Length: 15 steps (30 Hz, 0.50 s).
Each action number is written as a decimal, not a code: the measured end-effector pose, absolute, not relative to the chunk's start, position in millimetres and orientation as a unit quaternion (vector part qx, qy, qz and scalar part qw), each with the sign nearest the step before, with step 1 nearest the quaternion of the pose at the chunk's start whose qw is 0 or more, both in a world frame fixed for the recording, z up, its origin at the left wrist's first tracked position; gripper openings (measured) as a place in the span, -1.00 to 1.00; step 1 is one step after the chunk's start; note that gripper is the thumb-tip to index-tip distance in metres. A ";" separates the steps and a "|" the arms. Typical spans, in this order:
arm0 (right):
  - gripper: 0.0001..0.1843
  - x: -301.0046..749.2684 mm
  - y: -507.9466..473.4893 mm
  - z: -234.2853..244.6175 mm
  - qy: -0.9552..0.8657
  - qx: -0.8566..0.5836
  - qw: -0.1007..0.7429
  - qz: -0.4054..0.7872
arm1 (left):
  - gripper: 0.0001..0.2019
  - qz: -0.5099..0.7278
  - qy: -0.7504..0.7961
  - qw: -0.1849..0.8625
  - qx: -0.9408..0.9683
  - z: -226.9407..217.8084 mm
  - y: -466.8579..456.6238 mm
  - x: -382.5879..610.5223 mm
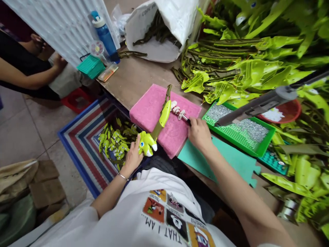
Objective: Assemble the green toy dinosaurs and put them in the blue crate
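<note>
My left hand (133, 154) is closed around the head end of a long lime-green plastic toy (156, 128) with a blue eye and white teeth; the toy lies across a pink towel pad (150, 108). My right hand (199, 132) is closed on a thin tool (183, 116) whose tip meets a small white and red part (177, 109) on the pad beside the toy's neck. A dark green strap (168, 92) runs up from the toy.
A green tray of small screws (259, 147) sits right of the pad, with a grey powered driver (259, 104) hanging over it. Heaps of green plastic parts (246, 68) fill the right. A striped bin of finished toys (115, 140) stands below. Another person (28, 68) is at left.
</note>
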State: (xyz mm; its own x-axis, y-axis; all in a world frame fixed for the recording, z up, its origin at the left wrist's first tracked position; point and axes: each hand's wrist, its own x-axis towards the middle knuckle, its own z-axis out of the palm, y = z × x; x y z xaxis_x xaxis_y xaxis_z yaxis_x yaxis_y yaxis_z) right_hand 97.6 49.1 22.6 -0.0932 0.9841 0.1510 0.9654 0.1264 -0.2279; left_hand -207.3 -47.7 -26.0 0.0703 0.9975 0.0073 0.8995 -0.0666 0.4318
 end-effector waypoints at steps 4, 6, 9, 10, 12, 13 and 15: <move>-0.49 92.1 62.8 17.9 -0.738 -0.669 0.087 0.034 | -0.21 0.165 0.664 0.198 0.702 -22.4 -47.5 -199.1; -0.45 89.8 68.3 19.4 -0.712 -0.691 0.107 0.056 | -0.22 0.152 0.673 0.194 0.698 -20.9 -48.8 -196.9; -0.45 86.5 73.5 29.3 -0.669 -0.707 0.212 0.088 | -0.23 0.120 0.694 0.179 0.687 -18.8 -51.7 -193.6; -0.46 85.2 72.3 36.1 -0.665 -0.695 0.257 0.090 | -0.23 0.112 0.698 0.172 0.686 -17.5 -52.5 -192.6; -0.48 82.0 62.4 55.5 -0.683 -0.651 0.321 0.083 | -0.24 0.099 0.701 0.154 0.689 -13.3 -53.7 -191.3; -0.48 79.9 53.5 66.8 -0.702 -0.627 0.327 0.078 | -0.25 0.092 0.700 0.144 0.693 -10.3 -53.8 -191.2; -0.49 75.0 30.2 88.1 -0.756 -0.582 0.289 0.073 | -0.27 0.075 0.697 0.127 0.701 -2.9 -53.2 -191.6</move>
